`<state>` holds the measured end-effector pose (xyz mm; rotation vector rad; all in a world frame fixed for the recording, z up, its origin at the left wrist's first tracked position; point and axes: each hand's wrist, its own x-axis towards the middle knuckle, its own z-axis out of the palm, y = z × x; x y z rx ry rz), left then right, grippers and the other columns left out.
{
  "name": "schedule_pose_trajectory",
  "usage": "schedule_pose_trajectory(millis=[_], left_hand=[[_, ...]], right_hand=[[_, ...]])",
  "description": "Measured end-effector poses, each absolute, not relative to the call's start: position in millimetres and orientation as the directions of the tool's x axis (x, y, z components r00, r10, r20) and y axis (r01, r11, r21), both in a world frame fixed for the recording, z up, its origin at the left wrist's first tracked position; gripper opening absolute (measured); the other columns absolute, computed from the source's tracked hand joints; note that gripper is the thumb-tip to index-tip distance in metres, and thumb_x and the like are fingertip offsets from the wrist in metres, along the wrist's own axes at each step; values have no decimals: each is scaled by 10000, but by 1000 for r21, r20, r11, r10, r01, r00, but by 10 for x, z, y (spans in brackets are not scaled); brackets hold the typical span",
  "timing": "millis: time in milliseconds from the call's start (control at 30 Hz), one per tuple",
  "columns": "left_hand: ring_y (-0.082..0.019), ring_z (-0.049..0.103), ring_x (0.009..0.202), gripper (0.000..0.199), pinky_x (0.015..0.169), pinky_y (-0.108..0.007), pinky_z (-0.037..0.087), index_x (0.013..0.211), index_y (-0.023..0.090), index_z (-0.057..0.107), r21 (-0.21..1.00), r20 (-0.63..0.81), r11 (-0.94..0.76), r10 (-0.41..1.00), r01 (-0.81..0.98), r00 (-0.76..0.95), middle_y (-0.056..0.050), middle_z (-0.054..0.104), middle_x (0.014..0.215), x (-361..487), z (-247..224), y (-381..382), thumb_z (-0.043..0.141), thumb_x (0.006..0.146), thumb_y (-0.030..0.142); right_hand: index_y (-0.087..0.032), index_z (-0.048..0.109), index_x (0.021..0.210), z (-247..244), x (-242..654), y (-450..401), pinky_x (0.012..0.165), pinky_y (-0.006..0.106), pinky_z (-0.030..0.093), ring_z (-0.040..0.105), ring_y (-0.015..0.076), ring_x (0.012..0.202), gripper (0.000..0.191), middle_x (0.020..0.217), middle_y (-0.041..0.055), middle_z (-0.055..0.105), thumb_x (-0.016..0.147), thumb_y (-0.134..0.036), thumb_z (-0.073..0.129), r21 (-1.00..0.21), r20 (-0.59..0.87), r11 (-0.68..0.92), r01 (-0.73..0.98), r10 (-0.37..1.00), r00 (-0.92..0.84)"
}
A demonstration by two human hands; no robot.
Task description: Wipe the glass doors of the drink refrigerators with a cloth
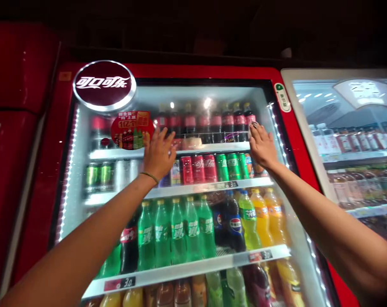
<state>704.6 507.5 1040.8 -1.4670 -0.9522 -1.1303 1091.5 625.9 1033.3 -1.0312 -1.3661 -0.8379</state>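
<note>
A red-framed drinks fridge (193, 71) fills the middle of the head view. My left hand (159, 152) is raised before its glass with fingers spread, beside a round red sticker (131, 131). It holds nothing. On the right, my right hand (262, 144) is up in front of the top shelf, near the last cola bottle (249, 116). Its fingers are partly spread and bent at the tips; a small dark thing, perhaps a ring, shows on one finger. Whether either hand touches the glass cannot be told. Behind the glass stand red cans (198, 169) and green bottles (177, 232).
A second fridge with a pale frame (311, 162) stands at the right, holding rows of bottles. A red cabinet (12, 170) is at the left. Orange bottles (273, 213) and a dark Pepsi bottle (234, 224) are on the third shelf.
</note>
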Motion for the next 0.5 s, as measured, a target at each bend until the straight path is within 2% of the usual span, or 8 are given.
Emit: schedule_pose_trajectory(millis=[167, 300, 367, 500], left_hand=[[-276, 259, 1577, 527, 1307, -587, 110, 1516, 261, 491, -333, 931, -229, 78, 915, 358, -54, 398, 1653, 8021, 10391, 5335, 434, 995, 316], [-273, 252, 1580, 523, 1306, -590, 110, 1520, 257, 487, -366, 912, -222, 104, 904, 396, -59, 383, 1660, 8156, 10435, 5373, 417, 1006, 326], [-280, 245, 1582, 524, 1303, -594, 119, 1521, 255, 486, -353, 920, -192, 107, 916, 377, -66, 375, 1664, 7973, 10473, 5312, 423, 1008, 344], [-307, 260, 1576, 522, 1289, -616, 143, 1517, 256, 492, -296, 950, -110, 69, 949, 305, -84, 392, 1654, 7179, 10532, 5071, 442, 1005, 343]], right_hand=[[-158, 283, 1634, 10033, 11844, 6444, 1293, 578, 136, 217, 293, 1592, 638, 1710, 126, 260, 1037, -369, 208, -268, 959, 304, 914, 174, 223], [-119, 248, 1636, 10038, 11620, 6408, 1289, 596, 145, 174, 305, 1601, 646, 1719, 149, 217, 1045, -376, 197, -331, 940, 315, 889, 196, 280], [-128, 242, 1638, 10116, 11162, 6323, 1290, 584, 167, 170, 299, 1602, 640, 1725, 143, 203, 1050, -378, 200, -265, 962, 347, 900, 164, 220], [-178, 269, 1638, 10319, 9837, 6042, 1301, 557, 172, 177, 274, 1603, 619, 1722, 98, 236, 1049, -369, 240, -8, 1000, 443, 897, 25, -3]])
